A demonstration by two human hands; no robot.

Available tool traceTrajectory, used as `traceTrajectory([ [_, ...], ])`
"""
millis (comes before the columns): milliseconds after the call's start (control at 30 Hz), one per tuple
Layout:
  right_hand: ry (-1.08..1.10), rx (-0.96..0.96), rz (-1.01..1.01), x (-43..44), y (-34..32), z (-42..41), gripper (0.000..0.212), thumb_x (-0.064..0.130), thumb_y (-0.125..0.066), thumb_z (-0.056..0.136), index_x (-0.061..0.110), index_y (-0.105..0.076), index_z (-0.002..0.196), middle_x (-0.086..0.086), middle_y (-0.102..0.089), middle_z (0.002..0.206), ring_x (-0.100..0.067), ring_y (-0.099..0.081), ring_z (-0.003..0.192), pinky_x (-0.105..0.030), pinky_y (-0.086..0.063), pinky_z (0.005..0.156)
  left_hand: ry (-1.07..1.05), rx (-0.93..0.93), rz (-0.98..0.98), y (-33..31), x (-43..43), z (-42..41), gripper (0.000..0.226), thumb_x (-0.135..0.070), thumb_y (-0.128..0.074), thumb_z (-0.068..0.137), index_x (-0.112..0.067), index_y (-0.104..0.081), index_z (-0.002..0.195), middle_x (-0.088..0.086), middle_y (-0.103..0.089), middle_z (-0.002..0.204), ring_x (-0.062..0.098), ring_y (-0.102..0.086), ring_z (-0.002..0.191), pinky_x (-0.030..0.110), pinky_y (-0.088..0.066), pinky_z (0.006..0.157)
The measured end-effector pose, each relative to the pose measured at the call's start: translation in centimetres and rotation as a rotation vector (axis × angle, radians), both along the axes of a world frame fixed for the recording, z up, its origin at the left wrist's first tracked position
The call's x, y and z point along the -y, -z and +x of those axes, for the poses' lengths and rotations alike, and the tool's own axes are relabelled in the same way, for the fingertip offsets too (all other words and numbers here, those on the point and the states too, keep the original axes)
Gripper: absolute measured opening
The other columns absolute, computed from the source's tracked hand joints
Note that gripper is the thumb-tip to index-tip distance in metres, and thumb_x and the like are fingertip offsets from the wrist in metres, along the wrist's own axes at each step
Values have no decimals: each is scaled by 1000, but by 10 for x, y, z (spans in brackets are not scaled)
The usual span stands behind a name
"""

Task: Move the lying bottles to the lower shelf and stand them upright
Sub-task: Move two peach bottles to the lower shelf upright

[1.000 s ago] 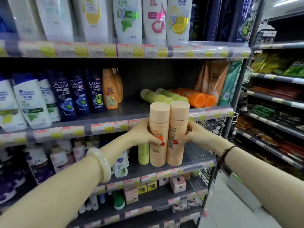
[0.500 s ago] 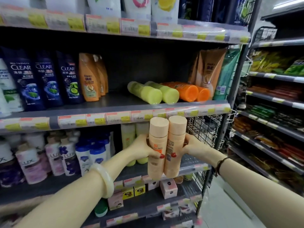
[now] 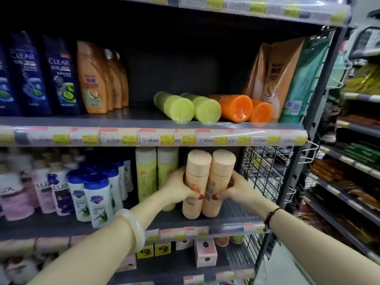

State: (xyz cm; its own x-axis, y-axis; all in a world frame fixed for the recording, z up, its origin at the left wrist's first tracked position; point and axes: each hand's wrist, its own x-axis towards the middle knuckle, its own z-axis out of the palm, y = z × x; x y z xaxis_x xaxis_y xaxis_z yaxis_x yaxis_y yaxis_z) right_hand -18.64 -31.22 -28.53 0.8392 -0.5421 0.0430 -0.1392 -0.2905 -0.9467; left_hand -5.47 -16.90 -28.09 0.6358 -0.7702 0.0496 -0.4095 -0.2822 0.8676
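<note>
1. Left hand (image 3: 178, 189) grasps the left peach bottle (image 3: 194, 185); right hand (image 3: 236, 189) grasps the right peach bottle (image 3: 219, 183). The bottles are pressed side by side, touching.
2. Both peach bottles are upright, tilted slightly, with bases at the lower shelf (image 3: 230, 220); whether they rest on it is unclear.
3. Two pale green bottles (image 3: 156, 175) stand just left of them on the same shelf.
4. On the upper shelf (image 3: 115, 122), two green bottles (image 3: 181, 110) and two orange bottles (image 3: 236, 109) lie on their sides, caps forward.
5. White bangle (image 3: 133, 229) on left wrist, dark cord (image 3: 269, 215) on right.
</note>
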Motion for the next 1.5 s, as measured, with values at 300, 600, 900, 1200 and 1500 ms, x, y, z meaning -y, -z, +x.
traceTrajectory([
  [300,-27,59,103,38,23,31,62,-16,-73,63,2,-56,119,-15,-68,114,-29,-64,110,-44,-53,94,-207,-46,-72,15,31,10,70,-6,-84,64,-7,-47,124,10,-61,127,24,-59,115,34,-50,91],
  [600,-85,98,149,51,31,45,61,-14,-71,67,9,-53,121,-11,-65,119,-24,-62,111,-38,-51,92,-289,9,-120,27,44,16,56,-8,-81,68,-15,-49,112,12,-60,130,27,-57,120,44,-48,101],
  [900,-89,52,140,57,34,51,59,-7,-75,68,12,-50,119,-12,-64,122,-25,-60,114,-45,-48,101,-308,33,-82,25,45,13,60,-11,-79,73,-6,-49,124,14,-59,132,29,-56,122,40,-47,100],
  [1200,-85,-53,-11,49,24,42,56,3,-73,77,6,-49,127,-7,-61,123,-18,-58,110,-33,-48,96,-311,31,3,17,41,8,49,-14,-77,75,-2,-57,118,15,-63,126,29,-60,116,36,-50,95],
  [1500,8,-344,-367,30,-1,21,22,16,-77,75,4,-63,88,-8,-66,88,-23,-61,89,-35,-50,83,-167,164,319,-5,16,4,22,-18,-76,75,-13,-55,72,3,-60,82,16,-55,74,21,-42,55],
])
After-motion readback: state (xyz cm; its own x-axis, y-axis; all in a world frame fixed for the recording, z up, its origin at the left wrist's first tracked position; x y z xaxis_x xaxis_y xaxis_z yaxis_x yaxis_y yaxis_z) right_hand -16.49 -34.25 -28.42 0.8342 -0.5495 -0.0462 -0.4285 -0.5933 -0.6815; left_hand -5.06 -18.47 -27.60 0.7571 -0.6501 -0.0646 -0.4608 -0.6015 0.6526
